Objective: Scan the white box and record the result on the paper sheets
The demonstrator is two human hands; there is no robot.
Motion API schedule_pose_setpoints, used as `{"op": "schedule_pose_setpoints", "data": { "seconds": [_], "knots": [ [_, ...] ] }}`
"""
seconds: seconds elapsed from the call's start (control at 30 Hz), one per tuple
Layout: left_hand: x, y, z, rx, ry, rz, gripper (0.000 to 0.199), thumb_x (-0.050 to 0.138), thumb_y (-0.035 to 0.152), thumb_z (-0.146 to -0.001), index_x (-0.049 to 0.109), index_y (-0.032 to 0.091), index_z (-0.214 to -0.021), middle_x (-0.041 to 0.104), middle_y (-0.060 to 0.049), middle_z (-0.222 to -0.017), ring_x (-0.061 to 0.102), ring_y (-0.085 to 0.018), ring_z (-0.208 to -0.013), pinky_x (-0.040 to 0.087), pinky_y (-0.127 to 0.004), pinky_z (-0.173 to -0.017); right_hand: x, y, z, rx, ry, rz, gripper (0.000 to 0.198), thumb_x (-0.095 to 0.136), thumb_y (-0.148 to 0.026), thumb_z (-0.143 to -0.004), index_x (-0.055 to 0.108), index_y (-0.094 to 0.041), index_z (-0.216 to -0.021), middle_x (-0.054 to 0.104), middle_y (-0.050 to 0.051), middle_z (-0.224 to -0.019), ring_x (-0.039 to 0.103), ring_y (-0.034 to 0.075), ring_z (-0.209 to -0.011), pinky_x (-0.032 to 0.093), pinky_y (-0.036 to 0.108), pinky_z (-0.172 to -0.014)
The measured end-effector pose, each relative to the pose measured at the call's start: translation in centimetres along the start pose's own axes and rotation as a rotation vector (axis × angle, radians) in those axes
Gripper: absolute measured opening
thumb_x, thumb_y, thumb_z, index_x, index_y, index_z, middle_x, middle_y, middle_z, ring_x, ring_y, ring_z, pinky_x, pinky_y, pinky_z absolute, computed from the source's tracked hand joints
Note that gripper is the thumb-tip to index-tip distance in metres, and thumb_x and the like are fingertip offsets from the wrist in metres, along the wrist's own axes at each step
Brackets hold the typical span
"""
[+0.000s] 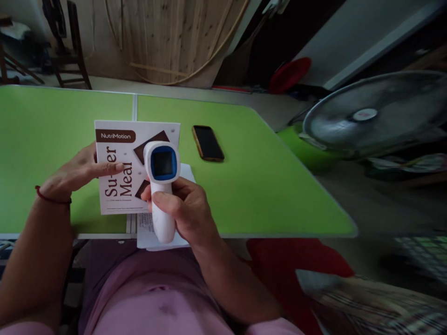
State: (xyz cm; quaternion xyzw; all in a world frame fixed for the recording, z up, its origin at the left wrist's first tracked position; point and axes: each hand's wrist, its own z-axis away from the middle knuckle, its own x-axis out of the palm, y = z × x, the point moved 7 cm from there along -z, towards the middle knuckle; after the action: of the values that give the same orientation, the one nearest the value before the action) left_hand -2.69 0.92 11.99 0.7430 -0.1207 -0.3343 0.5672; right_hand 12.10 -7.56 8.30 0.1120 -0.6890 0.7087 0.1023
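My left hand (pixel 84 170) grips a white box (pixel 115 200) by its left edge, thumb across the front. Brown print on it reads "NutriMotion" and "Su-er Meal", with dark brown squares beside the words. In my right hand (pixel 190 204) is a white infrared thermometer (pixel 162 223), held upright by its handle in front of the box's right side. Its blue-framed screen (pixel 163 164) faces me and looks dark. White sheets of paper (pixel 178 243) with handwriting lie at the table's near edge, partly hidden behind my right hand and the box.
The green table (pixel 272 186) has a metal seam down its left part. A smartphone (pixel 207 143) lies on it, right of the box. Beyond the right edge stands a large fan (pixel 373 116). A red chair (pixel 296 260) is below, near my right arm.
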Motion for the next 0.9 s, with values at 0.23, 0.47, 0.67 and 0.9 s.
{"op": "schedule_pose_setpoints", "data": {
  "seconds": [0.23, 0.47, 0.67, 0.9],
  "knots": [
    [-0.09, -0.16, 0.1, -0.013, 0.017, -0.007, 0.044, 0.072, 0.034, -0.085, 0.066, 0.01, -0.121, 0.074, -0.012, -0.107, 0.069, -0.02, -0.087, 0.059, -0.031, -0.072, 0.11, 0.42, 0.05, 0.028, 0.009, -0.021, 0.022, 0.077, -0.035, -0.062, 0.068, -0.02, -0.076, 0.065, -0.002, -0.066, 0.054, 0.012, -0.056, 0.044, 0.027, -0.05],
    [0.1, 0.21, -0.02, 0.02, -0.012, -0.036, 0.048, 0.072, 0.044, -0.086, 0.067, 0.011, -0.12, 0.074, -0.012, -0.105, 0.07, -0.022, -0.089, 0.059, -0.033, -0.073, 0.19, 0.57, 0.0, 0.02, -0.01, -0.041, 0.022, 0.077, -0.035, -0.062, 0.067, -0.02, -0.075, 0.064, -0.002, -0.066, 0.054, 0.011, -0.056, 0.043, 0.026, -0.051],
    [0.11, 0.15, -0.03, 0.039, -0.021, -0.013, 0.039, 0.07, 0.032, -0.088, 0.067, 0.012, -0.121, 0.074, -0.011, -0.109, 0.07, -0.021, -0.092, 0.059, -0.032, -0.076, 0.18, 0.51, -0.08, 0.021, -0.002, -0.032, 0.022, 0.077, -0.035, -0.062, 0.067, -0.02, -0.075, 0.063, -0.003, -0.063, 0.053, 0.012, -0.055, 0.043, 0.027, -0.051],
    [-0.35, -0.77, 0.02, -0.025, -0.008, 0.013, 0.043, 0.074, 0.035, -0.085, 0.067, 0.013, -0.122, 0.074, -0.008, -0.109, 0.07, -0.02, -0.088, 0.06, -0.029, -0.076, 0.24, 0.54, 0.0, 0.003, -0.006, -0.042, 0.024, 0.078, -0.037, -0.063, 0.067, -0.02, -0.075, 0.062, -0.003, -0.062, 0.052, 0.012, -0.055, 0.043, 0.027, -0.052]
  ]
}}
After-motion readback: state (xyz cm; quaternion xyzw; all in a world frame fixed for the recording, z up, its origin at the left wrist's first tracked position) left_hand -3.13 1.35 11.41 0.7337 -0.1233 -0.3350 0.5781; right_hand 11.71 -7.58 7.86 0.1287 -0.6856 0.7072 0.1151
